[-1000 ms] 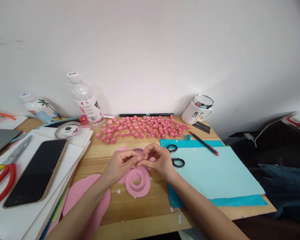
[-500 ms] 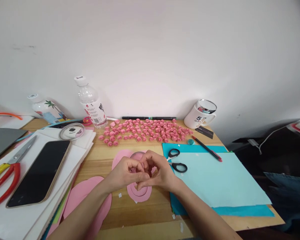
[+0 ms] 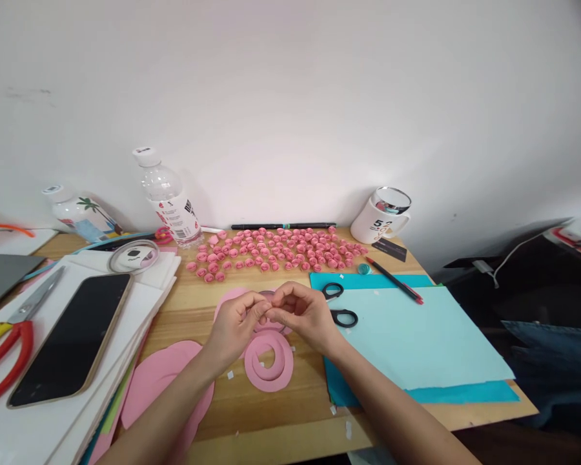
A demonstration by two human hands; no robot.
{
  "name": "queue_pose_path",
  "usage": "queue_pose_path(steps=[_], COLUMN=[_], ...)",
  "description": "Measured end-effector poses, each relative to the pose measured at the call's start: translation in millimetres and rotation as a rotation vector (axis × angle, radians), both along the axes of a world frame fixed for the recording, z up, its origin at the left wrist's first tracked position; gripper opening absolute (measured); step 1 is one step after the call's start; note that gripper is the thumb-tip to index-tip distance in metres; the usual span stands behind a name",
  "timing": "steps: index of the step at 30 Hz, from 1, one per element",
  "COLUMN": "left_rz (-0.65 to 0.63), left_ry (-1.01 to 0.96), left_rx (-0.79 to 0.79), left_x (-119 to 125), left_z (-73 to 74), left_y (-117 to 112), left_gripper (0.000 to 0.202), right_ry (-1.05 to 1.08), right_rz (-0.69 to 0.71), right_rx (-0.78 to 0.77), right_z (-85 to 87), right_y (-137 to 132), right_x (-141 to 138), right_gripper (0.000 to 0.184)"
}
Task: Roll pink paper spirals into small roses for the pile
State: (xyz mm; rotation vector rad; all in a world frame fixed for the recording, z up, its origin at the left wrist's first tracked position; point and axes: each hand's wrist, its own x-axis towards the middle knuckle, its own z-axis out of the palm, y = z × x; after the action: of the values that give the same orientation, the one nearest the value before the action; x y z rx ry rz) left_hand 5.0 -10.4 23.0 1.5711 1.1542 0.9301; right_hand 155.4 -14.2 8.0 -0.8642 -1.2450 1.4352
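Observation:
My left hand (image 3: pixel 237 323) and my right hand (image 3: pixel 305 313) meet above the table, thumbs and fingertips pinched close together. Between them is a small pink paper strip, mostly hidden by the fingers. Just below the hands lies a pink paper spiral (image 3: pixel 283 374) with wood showing through its centre. I cannot tell whether the strip joins this spiral. Behind the fingers, a clear round rim rests on pink paper (image 3: pixel 225 300), partly covered. Many small rolled pink paper roses (image 3: pixel 281 248) are spread out beyond the hands.
Black-handled scissors (image 3: pixel 343 318) and a pencil (image 3: pixel 394 281) lie on blue sheets (image 3: pixel 426 342) at right. A mug (image 3: pixel 370 219) and bottle (image 3: pixel 174 213) stand by the wall. At left are a phone (image 3: pixel 72 339), red-yellow scissors (image 3: pixel 22 342) and more pink paper (image 3: pixel 159 381).
My hands have lifted slightly away from the spiral, showing more of its centre. Their fingertips are closer together. The whole view has shifted a little.

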Motion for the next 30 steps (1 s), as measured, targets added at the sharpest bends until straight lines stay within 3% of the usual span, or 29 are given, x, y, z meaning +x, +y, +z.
queue_pose_path(steps=[3, 6, 9, 15, 20, 24, 30], left_rz=[-0.029, -0.08, -0.07, 0.017, 0.057, 0.13, 0.088], left_ry=[-0.086, -0.148, -0.146, -0.093, -0.141, -0.197, -0.204], left_rx=[-0.061, -0.122, -0.139, -0.04, -0.106, -0.154, -0.124], left_x=[-1, -2, -2, -2, -4, -4, -1], left_z=[2.1, 4.5, 6.1, 6.2, 2.3, -0.4, 1.0], left_y=[1, 1, 0, 0, 1, 2, 2], left_gripper=[0.025, 0.02, 0.022, 0.021, 0.023, 0.024, 0.034], right_ry=[-0.187, -0.365, -0.376, -0.147, -0.02, 0.084, 0.128], right_rz=[-0.172, -0.383, -0.421, -0.474, -0.405, -0.361, -0.379], right_rx=[0.221, 0.477, 0.54, 0.193, -0.022, -0.098, -0.172], right_z=[-3.5, -6.6, -6.6, -1.4, -5.1, -8.0, -8.3], right_y=[0, -3, -5, 0, 7, 9, 11], right_x=[1, 2, 2, 5, 7, 6, 8], right_gripper=[0.013, 0.019, 0.023, 0.007, 0.011, 0.03, 0.03])
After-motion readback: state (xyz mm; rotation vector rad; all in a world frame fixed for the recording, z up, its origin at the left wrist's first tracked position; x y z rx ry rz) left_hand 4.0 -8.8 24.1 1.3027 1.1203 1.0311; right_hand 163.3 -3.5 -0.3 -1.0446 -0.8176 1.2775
